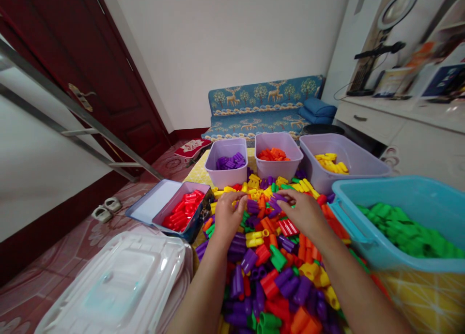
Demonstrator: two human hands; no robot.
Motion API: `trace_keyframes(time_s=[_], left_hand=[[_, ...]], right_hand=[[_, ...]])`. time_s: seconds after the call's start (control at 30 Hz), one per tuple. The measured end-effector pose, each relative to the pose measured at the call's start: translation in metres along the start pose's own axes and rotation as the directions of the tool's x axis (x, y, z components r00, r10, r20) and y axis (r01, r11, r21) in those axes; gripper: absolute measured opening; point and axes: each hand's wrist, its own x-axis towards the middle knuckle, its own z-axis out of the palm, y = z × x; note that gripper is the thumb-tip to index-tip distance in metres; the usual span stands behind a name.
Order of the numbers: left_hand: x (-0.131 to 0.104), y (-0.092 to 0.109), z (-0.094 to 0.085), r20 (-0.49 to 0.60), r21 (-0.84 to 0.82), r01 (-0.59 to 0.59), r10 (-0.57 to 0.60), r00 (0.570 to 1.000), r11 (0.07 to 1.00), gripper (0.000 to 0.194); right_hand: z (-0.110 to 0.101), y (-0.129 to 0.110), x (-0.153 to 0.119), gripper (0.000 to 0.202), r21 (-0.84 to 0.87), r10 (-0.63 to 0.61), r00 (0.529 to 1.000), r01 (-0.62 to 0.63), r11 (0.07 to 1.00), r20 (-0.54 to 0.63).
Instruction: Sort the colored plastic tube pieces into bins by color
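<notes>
Pinching one purple piece (275, 202) between thumb and fingertips, the person's right hand (303, 213) hangs over the mixed pile (271, 247) on the table (423, 295), toward the far edge. The left hand (228, 215) is beside it over the same pile, fingers curled forward and thumb a little apart from them; whether they grip anything cannot be told, though the tips are just beside more purple pieces. The pile holds pieces of five colours, purple, red, orange, yellow and green, too many and too overlapped to count. Five containers surround it. Three lilac bins stand in a row along the far edge: the left one (225, 178) with purple pieces, the middle one (278, 168) with orange, the right one (363, 163) with yellow. One turquoise bin (350, 227) of green pieces stands at the right edge, and one open box (163, 219) of red pieces at the left edge. Nearer the person on that side are stacked white lids (152, 256), at least two.
</notes>
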Motion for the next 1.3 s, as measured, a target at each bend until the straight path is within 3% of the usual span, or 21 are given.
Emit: trace_keyframes(time_s=[0.07,0.13,0.27,0.37,0.57,0.83,1.1,1.3], left_hand=[[0.003,-0.001,-0.008,0.045,0.067,0.032,-0.035,0.998,0.997,0.02],[0.004,-0.001,-0.018,0.178,0.105,0.025,-0.043,0.983,0.994,0.028],[0.0,0.002,-0.03,0.509,0.091,-0.086,0.028,0.86,0.992,0.068],[-0.004,0.003,-0.027,0.588,0.061,-0.115,0.057,0.807,0.992,0.071],[-0.007,0.003,-0.01,0.542,0.088,-0.143,0.073,0.837,0.986,0.063],[-0.003,0.002,-0.003,0.459,0.03,-0.173,0.14,0.877,0.984,0.047],[-0.001,0.001,-0.002,0.319,-0.173,-0.023,0.078,0.945,0.985,0.031],[0.001,-0.003,-0.001,0.262,-0.319,0.078,0.009,0.965,0.944,0.023]], right_hand=[[-0.008,0.005,0.001,0.03,-0.179,0.03,1.0,-0.03,0.983,-0.002],[-0.013,0.01,0.002,0.033,-0.294,0.048,0.996,-0.025,0.955,0.073],[-0.008,0.013,-0.003,0.046,-0.331,0.04,0.965,0.05,0.942,0.26],[0.003,0.01,-0.008,0.06,-0.267,0.001,0.95,0.086,0.96,0.311],[0.019,0.004,-0.012,0.059,-0.086,-0.088,0.946,0.12,0.989,0.311],[0.03,-0.001,-0.009,0.051,0.238,-0.158,0.947,0.091,0.967,0.28],[0.036,0.0,-0.011,0.051,0.472,-0.154,0.948,0.004,0.881,0.28],[0.022,-0.011,-0.009,0.05,0.423,-0.147,0.959,0.032,0.905,0.242]])
